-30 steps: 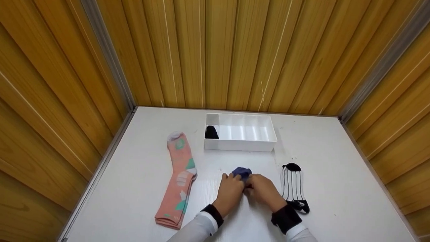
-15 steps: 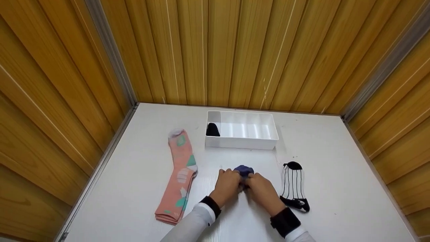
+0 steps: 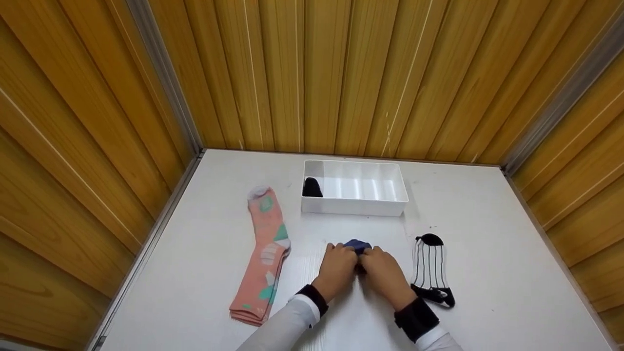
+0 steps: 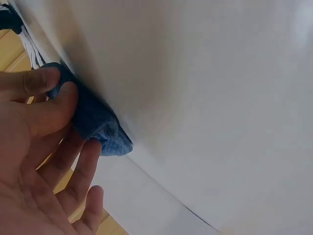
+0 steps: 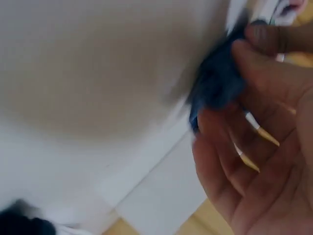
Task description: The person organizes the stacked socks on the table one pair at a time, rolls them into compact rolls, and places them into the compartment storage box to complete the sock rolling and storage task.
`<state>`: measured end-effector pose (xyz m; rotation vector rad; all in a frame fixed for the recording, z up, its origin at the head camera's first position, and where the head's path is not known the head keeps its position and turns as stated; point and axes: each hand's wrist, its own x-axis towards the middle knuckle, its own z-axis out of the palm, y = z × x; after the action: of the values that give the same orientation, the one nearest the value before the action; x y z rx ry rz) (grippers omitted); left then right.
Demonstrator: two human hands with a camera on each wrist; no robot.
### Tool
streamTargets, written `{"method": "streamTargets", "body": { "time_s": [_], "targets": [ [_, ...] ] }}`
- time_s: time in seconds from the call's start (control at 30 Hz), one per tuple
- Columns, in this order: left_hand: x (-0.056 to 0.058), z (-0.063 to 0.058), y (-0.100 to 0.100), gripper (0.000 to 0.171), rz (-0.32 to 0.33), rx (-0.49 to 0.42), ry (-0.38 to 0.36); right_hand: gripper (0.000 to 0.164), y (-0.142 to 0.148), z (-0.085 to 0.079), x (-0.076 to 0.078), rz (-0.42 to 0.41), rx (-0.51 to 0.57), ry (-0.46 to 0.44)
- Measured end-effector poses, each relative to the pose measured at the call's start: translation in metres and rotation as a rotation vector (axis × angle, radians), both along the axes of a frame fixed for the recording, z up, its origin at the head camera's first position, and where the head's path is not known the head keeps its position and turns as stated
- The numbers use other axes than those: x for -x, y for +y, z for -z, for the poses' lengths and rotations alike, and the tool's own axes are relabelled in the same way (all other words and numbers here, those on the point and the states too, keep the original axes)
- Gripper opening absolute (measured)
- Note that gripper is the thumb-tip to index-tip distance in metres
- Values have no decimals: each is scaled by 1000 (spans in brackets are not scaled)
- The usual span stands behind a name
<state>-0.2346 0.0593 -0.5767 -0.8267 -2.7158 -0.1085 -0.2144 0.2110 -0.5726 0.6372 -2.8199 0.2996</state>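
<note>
A bunched, dark blue sock [image 3: 358, 244] lies between my two hands on the white table, its near part hidden by the fingers in the head view. My left hand [image 3: 336, 270] pinches its left side; in the left wrist view the thumb and fingertips hold the rolled blue fabric [image 4: 100, 117], with the little finger free of it. On the other side, my right hand [image 3: 386, 275] pinches the sock too. The right wrist view is blurred but shows the cloth [image 5: 217, 81] between thumb and fingers.
Behind the hands stands a white divided box [image 3: 355, 207] with a black folded item [image 3: 312, 187] in its left compartment. Pink socks [image 3: 263, 263] lie flat at left. To the right lies a black-and-white striped sock [image 3: 431, 265]. Wood-patterned walls [image 3: 321, 78] enclose the table.
Both hands stay at the blue sock, their fingers shifting slightly over it. Less of the sock shows above the fingers now. The whole head view has shifted a little.
</note>
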Motion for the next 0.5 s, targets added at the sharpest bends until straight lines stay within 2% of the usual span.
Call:
{"method": "streamTargets", "body": {
  "time_s": [0.1,0.17,0.23,0.27,0.37,0.5],
  "targets": [
    [5,-2,-3,3,42,-117,-132,12,-5,2,-8,39,-70,88],
    [9,-3,-7,4,70,-176,-201,11,-8,3,-9,58,-53,79],
    [11,-4,-11,6,91,-194,-238,11,-9,3,-8,61,-7,48],
    [11,-5,-13,6,92,-190,-240,11,-9,3,-6,52,20,31],
    [7,-5,-15,6,87,-142,-186,12,-5,3,-1,13,86,-18],
    [0,-2,-7,4,91,-82,-68,13,3,2,1,-20,102,-45]
  ]
}}
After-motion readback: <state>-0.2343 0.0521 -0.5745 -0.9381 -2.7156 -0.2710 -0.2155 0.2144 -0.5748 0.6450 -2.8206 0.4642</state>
